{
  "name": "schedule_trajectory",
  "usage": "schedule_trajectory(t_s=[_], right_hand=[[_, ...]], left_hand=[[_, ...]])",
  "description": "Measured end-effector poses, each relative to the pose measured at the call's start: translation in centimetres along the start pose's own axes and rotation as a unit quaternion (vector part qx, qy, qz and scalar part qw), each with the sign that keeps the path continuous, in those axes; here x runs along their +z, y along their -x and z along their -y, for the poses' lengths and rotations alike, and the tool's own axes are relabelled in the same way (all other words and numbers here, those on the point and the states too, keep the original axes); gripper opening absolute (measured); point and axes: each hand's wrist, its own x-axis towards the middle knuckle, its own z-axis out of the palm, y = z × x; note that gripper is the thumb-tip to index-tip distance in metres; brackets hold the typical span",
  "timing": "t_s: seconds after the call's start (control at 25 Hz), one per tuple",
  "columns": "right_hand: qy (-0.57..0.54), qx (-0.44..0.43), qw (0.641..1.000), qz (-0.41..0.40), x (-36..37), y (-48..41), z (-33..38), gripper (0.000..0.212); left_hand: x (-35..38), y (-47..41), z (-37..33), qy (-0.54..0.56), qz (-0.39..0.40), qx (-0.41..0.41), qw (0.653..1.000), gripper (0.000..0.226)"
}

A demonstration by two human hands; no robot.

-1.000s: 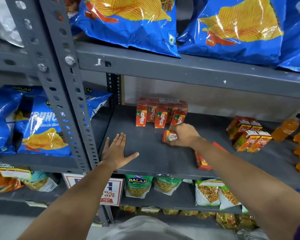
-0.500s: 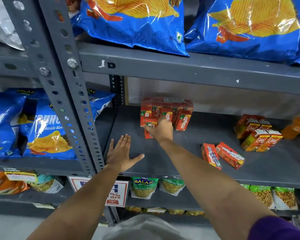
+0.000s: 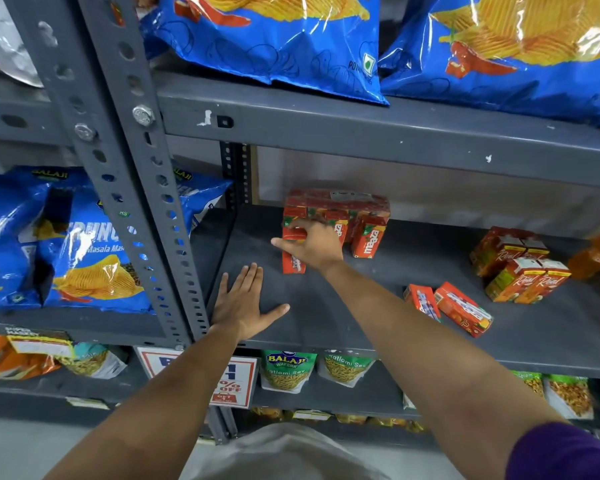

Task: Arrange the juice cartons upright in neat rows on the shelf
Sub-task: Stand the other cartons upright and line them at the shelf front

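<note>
A group of red Maaza juice cartons stands upright at the back left of the grey shelf, with a shrink-wrapped pack behind it. My right hand reaches in and grips one red juice carton, which stands upright at the front left of that group. My left hand lies flat and open on the shelf near its front edge, holding nothing. Two more red cartons lie on their sides on the shelf to the right of my right arm.
Upright Real juice cartons and orange bottles stand at the right. Blue chip bags fill the shelf above and the bay at the left. A grey perforated upright divides the bays. Snack packets hang below.
My right hand carried a carton from the shelf's middle left and back to the Maaza group and stood it upright there. My left hand stayed flat on the shelf.
</note>
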Motion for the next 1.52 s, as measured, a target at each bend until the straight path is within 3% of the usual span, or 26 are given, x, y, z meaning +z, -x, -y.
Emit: schedule_trajectory(t_s=[0.2,0.24,0.4,0.64,0.84,0.96,1.04,1.16,1.28,1.4,1.52], right_hand=[[-0.019,-0.041,0.998,0.043,0.3,-0.8,-0.7,0.026],[-0.020,-0.044,0.998,0.036,0.4,-0.8,-0.8,0.027],[-0.051,0.002,0.999,0.016,0.4,-0.6,-1.0,0.065],[-0.158,-0.014,0.983,0.091,-0.5,-0.4,-1.7,0.042],[-0.178,-0.023,0.977,0.116,-0.7,0.0,-1.8,0.044],[-0.194,-0.022,0.973,0.125,-1.8,0.5,-2.7,0.056],[-0.171,-0.017,0.979,0.112,-3.3,0.8,-4.0,0.059],[-0.126,0.006,0.989,0.080,-6.1,2.1,-7.7,0.037],[0.003,0.049,0.997,0.059,-8.8,3.8,-12.2,0.025],[0.175,0.033,0.966,0.190,-10.4,5.5,-15.5,0.036],[0.236,-0.034,0.931,0.277,-11.1,6.9,-16.9,0.045]], left_hand=[[-0.3,0.2,-0.1,-0.001,0.004,0.001,1.000,0.106],[-0.3,0.1,-0.1,-0.003,0.006,0.000,1.000,0.106],[-0.3,0.1,-0.1,-0.001,0.006,-0.001,1.000,0.106],[-0.1,0.0,0.0,0.000,0.002,-0.004,1.000,0.107],[0.0,-0.2,0.2,0.005,0.001,-0.004,1.000,0.112],[0.1,-0.3,0.2,0.005,0.006,-0.003,1.000,0.112],[0.1,-0.4,0.3,0.001,0.008,-0.004,1.000,0.112],[0.1,-0.3,0.4,-0.012,0.020,-0.004,1.000,0.110],[0.5,0.5,-1.0,-0.025,0.026,-0.019,0.999,0.103],[0.8,1.1,-3.4,-0.041,0.032,-0.040,0.998,0.098],[0.8,1.3,-4.7,-0.047,0.041,-0.051,0.997,0.096]])
